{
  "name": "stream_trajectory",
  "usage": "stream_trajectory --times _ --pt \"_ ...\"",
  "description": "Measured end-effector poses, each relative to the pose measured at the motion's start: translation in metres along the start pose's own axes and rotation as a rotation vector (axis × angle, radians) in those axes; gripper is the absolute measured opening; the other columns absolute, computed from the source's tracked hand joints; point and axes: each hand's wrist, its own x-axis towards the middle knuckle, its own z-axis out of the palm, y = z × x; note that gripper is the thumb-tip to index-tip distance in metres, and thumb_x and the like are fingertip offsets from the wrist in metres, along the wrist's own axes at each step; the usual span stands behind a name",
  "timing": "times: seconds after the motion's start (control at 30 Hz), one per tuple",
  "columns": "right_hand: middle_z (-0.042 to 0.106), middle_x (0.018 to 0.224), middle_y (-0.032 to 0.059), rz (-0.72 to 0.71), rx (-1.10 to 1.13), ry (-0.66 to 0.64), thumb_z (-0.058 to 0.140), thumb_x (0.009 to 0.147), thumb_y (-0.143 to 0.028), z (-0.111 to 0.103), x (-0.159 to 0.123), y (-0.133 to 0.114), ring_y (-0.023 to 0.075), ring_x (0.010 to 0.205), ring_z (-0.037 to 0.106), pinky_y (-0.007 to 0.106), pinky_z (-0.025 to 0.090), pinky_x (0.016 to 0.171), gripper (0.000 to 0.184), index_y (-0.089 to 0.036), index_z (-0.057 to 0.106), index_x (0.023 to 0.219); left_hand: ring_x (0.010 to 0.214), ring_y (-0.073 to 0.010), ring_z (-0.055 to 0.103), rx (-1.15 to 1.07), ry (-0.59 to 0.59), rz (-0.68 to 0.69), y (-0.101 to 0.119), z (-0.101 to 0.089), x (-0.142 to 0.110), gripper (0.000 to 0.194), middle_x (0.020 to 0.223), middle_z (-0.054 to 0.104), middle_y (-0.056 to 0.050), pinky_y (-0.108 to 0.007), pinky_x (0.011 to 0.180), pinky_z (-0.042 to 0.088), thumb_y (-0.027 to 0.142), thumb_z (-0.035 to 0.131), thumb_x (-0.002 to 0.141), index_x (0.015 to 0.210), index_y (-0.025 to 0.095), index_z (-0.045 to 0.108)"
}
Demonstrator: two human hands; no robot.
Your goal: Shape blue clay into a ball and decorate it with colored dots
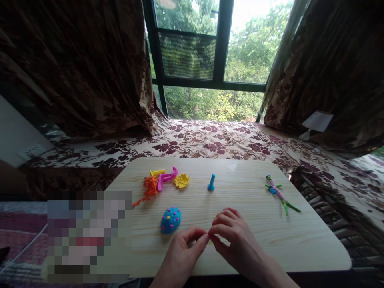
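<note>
My left hand [183, 256] and my right hand [234, 236] meet fingertip to fingertip above the front of a light wooden board [255, 240]. Both pinch something tiny that I cannot make out. A blue clay egg [171, 219] dotted with pink and yellow lies just left of my left hand. Farther back stand a small blue clay peg [211, 183], a yellow clay lump [182, 181], a pink clay strip [167, 177], a yellow roll [157, 172] and orange clay shreds [150, 186].
A thin clay figure in pink, green and blue [280, 194] lies at the board's right. Behind is a flowered cloth [210, 142], dark curtains on both sides and a window [207, 52]. A blurred patch covers the board's left front.
</note>
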Motion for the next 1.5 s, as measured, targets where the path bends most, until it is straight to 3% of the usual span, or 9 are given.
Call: stream_trajectory --times 0.23,0.37,0.6,0.7,0.83,1.03,1.2,1.3,1.5 --pt "0.061 0.067 -0.0038 0.195 0.002 0.081 0.058 0.069 -0.01 0.027 0.008 -0.005 0.0115 0.069 0.056 0.026 0.038 0.076 0.011 -0.02 0.056 0.064 0.067 -0.0148 0.051 -0.022 0.073 -0.037 -0.002 -0.006 -0.002 0.023 0.063 0.059 0.001 -0.023 0.064 0.04 0.036 0.056 0.074 0.066 0.016 0.065" --pt "0.062 0.07 -0.0008 0.245 -0.093 0.081 0.055 0.073 -0.011 0.037 0.022 0.019 0.0142 0.072 0.056 0.028 0.037 0.076 0.011 -0.019 0.058 0.067 0.063 -0.0136 0.05 -0.032 0.154 -0.072 -0.011 -0.01 -0.006 0.021 0.061 0.058 0.002 -0.022 0.061 0.039 0.036 0.06 0.071 0.064 0.016 0.065" --pt "0.064 0.076 0.0019 0.204 -0.223 0.024 0.053 0.08 -0.016 0.027 0.034 0.056 0.0174 0.08 0.055 0.031 0.035 0.079 0.016 -0.023 0.066 0.073 0.061 -0.0136 0.052 -0.136 0.207 -0.11 -0.023 -0.015 -0.012 0.03 0.059 0.059 0.001 -0.024 0.062 0.043 0.042 0.059 0.071 0.082 0.017 0.07" --pt "0.064 0.081 0.004 0.197 -0.245 0.025 0.05 0.082 -0.012 0.019 0.031 0.05 0.0189 0.083 0.054 0.033 0.035 0.08 0.019 -0.022 0.066 0.081 0.063 -0.0139 0.054 -0.164 0.205 -0.123 -0.027 -0.016 -0.009 0.028 0.063 0.062 0.0 -0.025 0.065 0.044 0.04 0.061 0.07 0.083 0.017 0.07" --pt "0.064 0.089 0.0023 0.146 -0.199 0.01 0.053 0.082 -0.017 0.007 0.023 0.022 0.0178 0.087 0.053 0.032 0.035 0.082 0.019 -0.025 0.062 0.097 0.063 -0.0136 0.053 -0.187 0.17 -0.121 -0.026 -0.013 -0.005 0.028 0.063 0.062 0.0 -0.025 0.064 0.043 0.037 0.061 0.071 0.087 0.016 0.07" --pt "0.062 0.079 -0.0018 0.008 -0.019 -0.026 0.053 0.084 -0.021 0.006 0.012 -0.007 0.015 0.081 0.052 0.03 0.035 0.079 0.012 -0.027 0.063 0.081 0.062 -0.0122 0.048 -0.205 0.073 -0.085 -0.014 -0.008 -0.005 0.027 0.061 0.057 0.001 -0.024 0.062 0.041 0.037 0.058 0.074 0.087 0.016 0.07" --pt "0.061 0.071 -0.0014 -0.029 0.005 0.036 0.053 0.079 -0.016 0.013 0.009 -0.009 0.0143 0.075 0.052 0.031 0.035 0.079 0.014 -0.022 0.061 0.07 0.059 -0.0112 0.045 -0.181 0.081 -0.091 -0.011 -0.007 -0.004 0.026 0.056 0.053 0.003 -0.022 0.06 0.038 0.039 0.059 0.073 0.071 0.015 0.068" --pt "0.06 0.067 -0.0025 0.099 0.043 0.074 0.056 0.074 -0.012 0.022 0.009 -0.006 0.0127 0.071 0.053 0.027 0.038 0.076 0.013 -0.02 0.057 0.063 0.062 -0.0123 0.047 -0.169 0.116 -0.094 -0.014 -0.002 -0.003 0.024 0.06 0.056 0.002 -0.023 0.061 0.038 0.039 0.061 0.071 0.068 0.015 0.066" --pt "0.063 0.072 0.001 0.252 -0.037 0.094 0.05 0.081 -0.013 0.028 0.014 0.038 0.0147 0.074 0.055 0.026 0.04 0.072 0.016 -0.02 0.062 0.072 0.057 -0.0121 0.047 -0.166 0.216 -0.13 -0.021 0.004 -0.009 0.025 0.054 0.055 0.003 -0.023 0.058 0.036 0.041 0.065 0.066 0.066 0.016 0.069"
